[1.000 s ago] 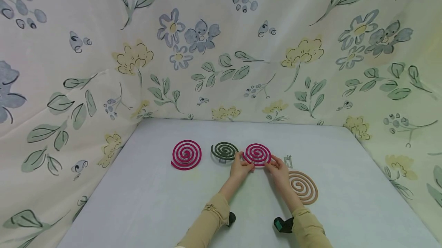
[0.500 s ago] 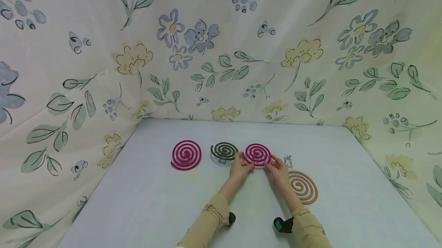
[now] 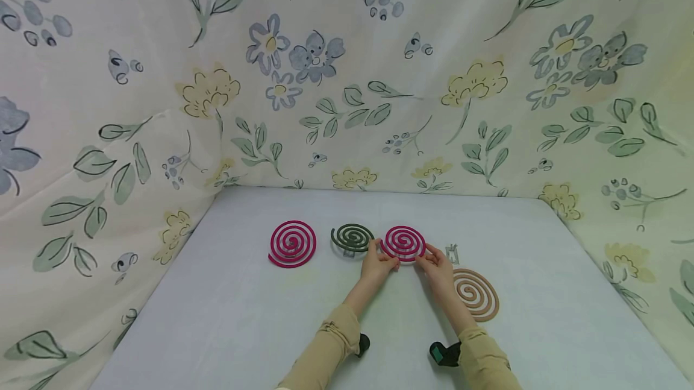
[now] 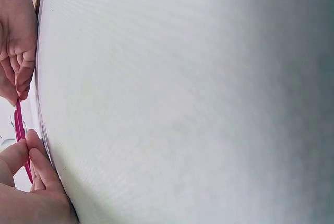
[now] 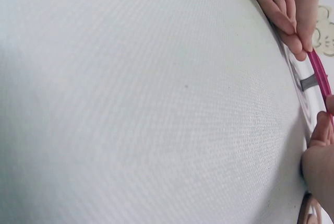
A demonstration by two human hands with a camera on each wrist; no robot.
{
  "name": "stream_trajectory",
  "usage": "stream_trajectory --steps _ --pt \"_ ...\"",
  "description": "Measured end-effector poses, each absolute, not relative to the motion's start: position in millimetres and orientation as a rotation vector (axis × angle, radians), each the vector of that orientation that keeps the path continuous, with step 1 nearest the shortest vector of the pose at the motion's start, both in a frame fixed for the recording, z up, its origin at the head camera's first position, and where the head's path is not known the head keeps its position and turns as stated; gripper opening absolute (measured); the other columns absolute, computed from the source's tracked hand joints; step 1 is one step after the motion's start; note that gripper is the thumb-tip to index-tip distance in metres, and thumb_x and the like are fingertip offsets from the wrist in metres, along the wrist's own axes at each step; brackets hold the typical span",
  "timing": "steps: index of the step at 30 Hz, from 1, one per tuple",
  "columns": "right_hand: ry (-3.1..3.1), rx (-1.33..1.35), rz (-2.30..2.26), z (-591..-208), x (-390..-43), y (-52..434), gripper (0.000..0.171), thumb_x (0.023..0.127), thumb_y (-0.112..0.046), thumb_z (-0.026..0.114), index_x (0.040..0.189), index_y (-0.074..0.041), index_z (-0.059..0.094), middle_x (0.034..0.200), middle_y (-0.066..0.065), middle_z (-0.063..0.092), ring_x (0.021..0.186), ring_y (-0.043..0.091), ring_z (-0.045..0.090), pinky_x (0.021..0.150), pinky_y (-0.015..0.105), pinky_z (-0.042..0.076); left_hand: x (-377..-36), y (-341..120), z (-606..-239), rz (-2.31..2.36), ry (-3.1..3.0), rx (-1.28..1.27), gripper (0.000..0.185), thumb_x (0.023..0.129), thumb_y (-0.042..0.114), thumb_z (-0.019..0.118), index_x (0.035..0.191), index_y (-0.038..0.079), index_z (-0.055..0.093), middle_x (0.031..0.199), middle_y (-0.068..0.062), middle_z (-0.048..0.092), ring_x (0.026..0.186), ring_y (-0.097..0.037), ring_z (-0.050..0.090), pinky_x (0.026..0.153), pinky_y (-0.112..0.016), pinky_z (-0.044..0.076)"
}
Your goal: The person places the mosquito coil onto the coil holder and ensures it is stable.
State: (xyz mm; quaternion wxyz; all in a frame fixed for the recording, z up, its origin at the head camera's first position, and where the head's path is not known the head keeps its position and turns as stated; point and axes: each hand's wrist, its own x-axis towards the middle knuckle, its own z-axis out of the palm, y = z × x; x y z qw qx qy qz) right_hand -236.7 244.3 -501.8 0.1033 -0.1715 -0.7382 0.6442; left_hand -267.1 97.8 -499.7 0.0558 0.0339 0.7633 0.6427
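Between my hands is a magenta mosquito coil (image 3: pixel 403 237), held roughly level above the white table. My left hand (image 3: pixel 378 264) pinches its near left edge between thumb and fingers. On the right edge, my right hand (image 3: pixel 438 268) pinches it the same way. Seen edge-on in the left wrist view, the coil (image 4: pixel 20 122) is a thin strip with fingertips at both ends. A grey metal piece (image 5: pixel 309 82) shows under the coil in the right wrist view. Just left of my left hand, a dark green coil (image 3: pixel 353 237) sits raised on a small metal stand (image 3: pixel 349 253).
Another magenta coil (image 3: pixel 293 242) stands further left on the table (image 3: pixel 228 317). A tan coil (image 3: pixel 482 302) lies flat at the right, partly behind my right forearm. A small metal stand (image 3: pixel 452 254) lies beyond it. A floral curtain (image 3: pixel 347 137) closes off the back and sides.
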Motion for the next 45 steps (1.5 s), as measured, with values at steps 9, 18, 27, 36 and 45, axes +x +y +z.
stream_trajectory --steps 9,18,27,36,45 --pt "-2.164 -0.511 1.923 -499.5 -235.9 243.3 0.052 0.09 -0.008 0.062 0.135 0.008 0.042 0.077 -0.011 0.055 0.065 -0.006 0.047 0.057 0.012 0.039 -266.1 96.6 -497.4 1.952 2.294 0.097 0.063 0.083 0.001 0.068 0.136 -0.003 0.036 0.072 -0.016 0.068 0.064 -0.02 0.068 0.073 -0.025 0.053" --pt "-2.168 -0.521 1.926 -499.8 -236.0 242.9 0.052 0.09 -0.006 0.062 0.136 0.008 0.042 0.077 -0.011 0.053 0.065 -0.006 0.046 0.056 0.013 0.038 -266.8 96.7 -498.0 1.962 2.275 0.087 0.063 0.083 0.001 0.068 0.137 -0.002 0.035 0.071 -0.014 0.068 0.064 -0.019 0.068 0.071 -0.025 0.054" --pt "-2.173 -0.509 1.918 -500.4 -236.6 243.2 0.053 0.09 -0.007 0.061 0.136 0.009 0.042 0.079 -0.008 0.054 0.065 -0.006 0.046 0.056 0.013 0.038 -267.6 97.2 -499.0 1.967 2.28 0.1 0.063 0.083 0.0 0.068 0.136 -0.003 0.035 0.073 -0.017 0.068 0.066 -0.024 0.068 0.069 -0.025 0.054" --pt "-2.157 -0.508 1.904 -501.9 -238.3 243.1 0.048 0.089 -0.004 0.061 0.132 0.009 0.046 0.077 -0.01 0.052 0.066 -0.004 0.046 0.057 0.013 0.039 -266.5 97.2 -499.0 1.931 2.35 0.11 0.062 0.082 0.002 0.069 0.135 -0.003 0.037 0.074 -0.018 0.069 0.067 -0.026 0.069 0.074 -0.027 0.052" --pt "-2.163 -0.489 1.924 -500.0 -235.8 243.4 0.051 0.09 -0.006 0.061 0.135 0.009 0.043 0.078 -0.009 0.054 0.066 -0.006 0.046 0.057 0.013 0.039 -267.7 98.6 -500.7 1.957 2.319 0.097 0.062 0.082 0.0 0.069 0.135 -0.003 0.037 0.074 -0.019 0.068 0.067 -0.026 0.069 0.071 -0.026 0.053"
